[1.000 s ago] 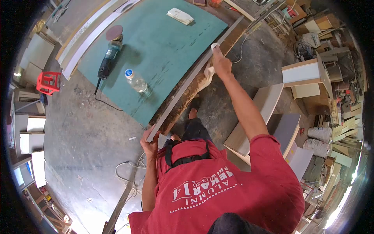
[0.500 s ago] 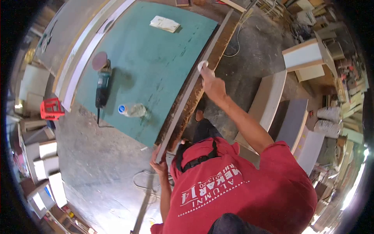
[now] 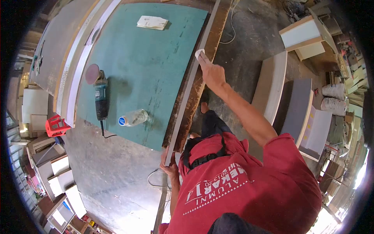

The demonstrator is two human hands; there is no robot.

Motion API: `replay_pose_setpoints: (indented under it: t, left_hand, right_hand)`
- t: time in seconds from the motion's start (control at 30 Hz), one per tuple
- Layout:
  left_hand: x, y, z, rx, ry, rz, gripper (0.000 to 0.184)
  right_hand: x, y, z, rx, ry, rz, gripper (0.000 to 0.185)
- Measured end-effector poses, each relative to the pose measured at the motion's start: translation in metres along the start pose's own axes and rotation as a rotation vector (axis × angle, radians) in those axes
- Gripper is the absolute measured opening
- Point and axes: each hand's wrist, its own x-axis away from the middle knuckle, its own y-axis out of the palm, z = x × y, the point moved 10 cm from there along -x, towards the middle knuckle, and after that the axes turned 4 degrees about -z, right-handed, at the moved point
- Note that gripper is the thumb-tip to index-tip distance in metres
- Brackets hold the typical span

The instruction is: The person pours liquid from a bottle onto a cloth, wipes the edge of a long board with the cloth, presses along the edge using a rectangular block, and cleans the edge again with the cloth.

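A long narrow grey strip (image 3: 189, 84) lies along the worn brown edge (image 3: 194, 101) of the green-topped table (image 3: 156, 58). Near the table's lower corner, the fingers of my left hand (image 3: 170, 165) are wrapped round the near end of the strip. Farther up, my right hand (image 3: 213, 76) pinches a small white cloth or pad (image 3: 199, 53) against the strip's surface. On the green top lie a clear bottle with a blue cap (image 3: 134, 117), a power tool with a round disc (image 3: 100, 95) and a folded white packet (image 3: 152, 22).
Long pale boards (image 3: 83, 58) run along the table's left side. A red stool (image 3: 57, 126) stands at the left. Wooden panels and box parts (image 3: 272, 85) stand at the right. Cables lie on the floor below the table corner and beyond its right edge.
The camera view has turned, so the table and strip stand more upright in the picture. My right hand remains on the strip with the white piece; its earlier hanging part no longer shows. My left hand keeps its hold.
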Motion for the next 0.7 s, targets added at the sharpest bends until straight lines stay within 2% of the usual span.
replay_pose_setpoints:
  t: [0.1,0.17,0.23,0.3,0.33,0.37,0.43,0.47,0.57,0.7]
  left_hand:
    - [-0.008,-0.002,0.031,0.017,0.087,0.009,0.033]
    - [-0.012,-0.001,0.032,0.026,0.072,0.01,0.033]
    - [-0.004,-0.004,0.025,0.027,0.048,0.001,0.033]
    - [-0.008,-0.003,0.023,0.027,0.098,0.028,0.023]
    - [-0.01,-0.002,0.023,0.034,0.097,0.041,0.023]
    - [-0.011,-0.001,0.025,0.043,0.116,0.053,0.022]
    - [-0.009,-0.002,0.024,0.053,0.115,0.064,0.022]
    - [-0.011,-0.003,0.025,0.044,0.129,0.062,0.026]
    - [-0.009,-0.005,0.027,0.05,0.094,0.054,0.031]
    - [-0.012,-0.006,0.035,0.084,0.157,0.097,0.032]
  right_hand:
    - [0.012,-0.003,-0.014,0.022,-0.057,0.11,0.06]
    - [0.013,0.014,-0.008,0.043,-0.037,-0.019,0.058]
    - [0.008,0.01,-0.001,-0.005,0.004,-0.02,0.059]
    - [0.006,0.006,-0.006,0.031,0.036,-0.058,0.056]
    - [0.015,-0.006,-0.021,0.006,-0.039,0.102,0.053]
    - [0.013,-0.008,-0.023,0.011,-0.055,0.106,0.053]
    - [0.015,0.002,-0.017,0.089,0.023,-0.026,0.051]
    - [0.001,0.004,-0.001,-0.015,0.019,0.06,0.049]
    - [-0.002,0.006,0.007,-0.02,0.002,0.055,0.046]
    - [0.011,0.009,-0.006,0.032,-0.029,-0.053,0.045]
